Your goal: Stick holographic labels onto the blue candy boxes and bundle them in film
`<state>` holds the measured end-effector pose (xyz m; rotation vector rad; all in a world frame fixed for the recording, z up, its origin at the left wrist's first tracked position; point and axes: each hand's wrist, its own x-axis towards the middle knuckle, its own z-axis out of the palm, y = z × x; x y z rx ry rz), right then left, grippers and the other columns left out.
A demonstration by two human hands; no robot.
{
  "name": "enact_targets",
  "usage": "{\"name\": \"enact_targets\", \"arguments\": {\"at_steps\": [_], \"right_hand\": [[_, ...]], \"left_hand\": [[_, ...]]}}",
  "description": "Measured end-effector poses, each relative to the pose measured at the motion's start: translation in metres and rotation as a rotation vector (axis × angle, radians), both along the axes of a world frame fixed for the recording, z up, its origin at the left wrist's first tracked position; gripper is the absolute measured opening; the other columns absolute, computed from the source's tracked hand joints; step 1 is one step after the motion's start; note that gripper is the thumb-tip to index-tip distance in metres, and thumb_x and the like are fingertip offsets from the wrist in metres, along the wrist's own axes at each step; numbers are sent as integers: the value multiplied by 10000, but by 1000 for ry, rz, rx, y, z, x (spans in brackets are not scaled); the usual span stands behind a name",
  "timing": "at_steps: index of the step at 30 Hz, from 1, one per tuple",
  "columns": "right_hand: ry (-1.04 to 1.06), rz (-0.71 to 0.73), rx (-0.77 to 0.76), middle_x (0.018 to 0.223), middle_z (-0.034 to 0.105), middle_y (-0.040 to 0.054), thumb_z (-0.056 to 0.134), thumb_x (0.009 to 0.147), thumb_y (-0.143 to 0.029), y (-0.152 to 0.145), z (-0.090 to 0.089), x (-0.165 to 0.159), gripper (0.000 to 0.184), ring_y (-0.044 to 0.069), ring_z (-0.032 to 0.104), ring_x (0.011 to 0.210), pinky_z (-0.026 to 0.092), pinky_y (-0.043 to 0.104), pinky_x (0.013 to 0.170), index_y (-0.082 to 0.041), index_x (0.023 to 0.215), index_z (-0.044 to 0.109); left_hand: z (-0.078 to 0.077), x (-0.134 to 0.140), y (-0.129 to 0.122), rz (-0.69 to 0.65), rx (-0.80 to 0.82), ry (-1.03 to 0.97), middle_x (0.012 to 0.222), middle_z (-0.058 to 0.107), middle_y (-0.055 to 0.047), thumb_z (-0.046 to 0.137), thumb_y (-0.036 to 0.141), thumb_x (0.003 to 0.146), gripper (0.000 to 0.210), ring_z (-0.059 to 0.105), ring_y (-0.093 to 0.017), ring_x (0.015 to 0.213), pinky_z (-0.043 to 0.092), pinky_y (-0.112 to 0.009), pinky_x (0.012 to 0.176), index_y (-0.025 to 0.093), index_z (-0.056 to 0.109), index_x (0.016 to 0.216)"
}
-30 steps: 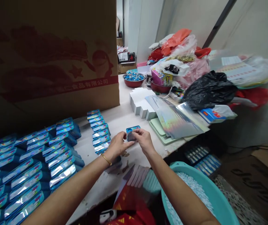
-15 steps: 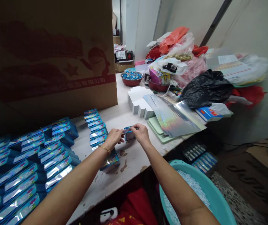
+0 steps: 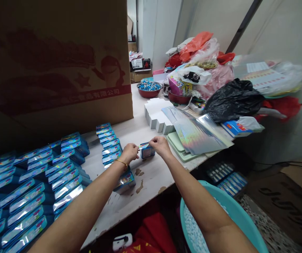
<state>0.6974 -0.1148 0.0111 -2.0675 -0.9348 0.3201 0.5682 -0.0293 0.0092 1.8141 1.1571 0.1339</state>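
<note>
A small blue box (image 3: 147, 152) stands on the table between my two hands, with a shiny label (image 3: 143, 145) along its top. My left hand (image 3: 130, 152) is closed, thumb and fingers pinched at the label's left end. At its right end my right hand (image 3: 161, 145) pinches the label, over the box's right corner. Fingertips partly hide the exact hold. Just left of my left hand runs a row of similar blue boxes (image 3: 111, 150) with shiny tops, and my left forearm covers part of it.
Many more blue boxes (image 3: 37, 191) fill the left side. A large cardboard carton (image 3: 98, 107) stands behind them. White boxes (image 3: 158, 111), shiny sheets (image 3: 190, 131) and a pale green tray (image 3: 178, 149) lie to the right. A turquoise tub (image 3: 245, 218) of white pieces sits below the edge.
My hands have drawn slightly apart at the blue box. More of its front and shiny top now shows between them. The view has shifted a little.
</note>
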Motion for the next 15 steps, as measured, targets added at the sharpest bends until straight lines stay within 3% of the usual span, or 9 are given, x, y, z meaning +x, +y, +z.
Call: {"name": "enact_targets", "arguments": {"at_steps": [6,9,12,15], "right_hand": [[-129,20,-135,676,642,13,569,675,-264,-3,2,-1,103,148,559,660,366,239,591,-223,671,664],[-247,9,-165,780,640,20,564,711,-276,-7,3,-5,139,167,554,734,356,254,611,-233,810,651],[-384,6,-160,886,608,29,488,793,-278,-16,5,-10,204,171,536,788,341,261,620,-239,950,614],[-540,70,-167,936,562,41,377,856,-216,-28,8,-16,268,166,508,822,328,267,653,-252,975,614]], "left_hand": [[-4,6,1,-44,46,87,666,656,-89,440,287,793,253,606,-130,488,383,-194,421,101,607,833],[-4,8,1,-63,96,120,665,660,-87,439,295,798,266,614,-129,502,401,-196,461,104,622,831],[-3,9,-1,-80,142,164,625,656,-91,463,260,782,254,607,-142,479,417,-217,487,92,621,887],[1,8,-6,-107,208,189,608,653,-102,507,188,738,237,622,-168,524,439,-243,551,86,622,918]]}}
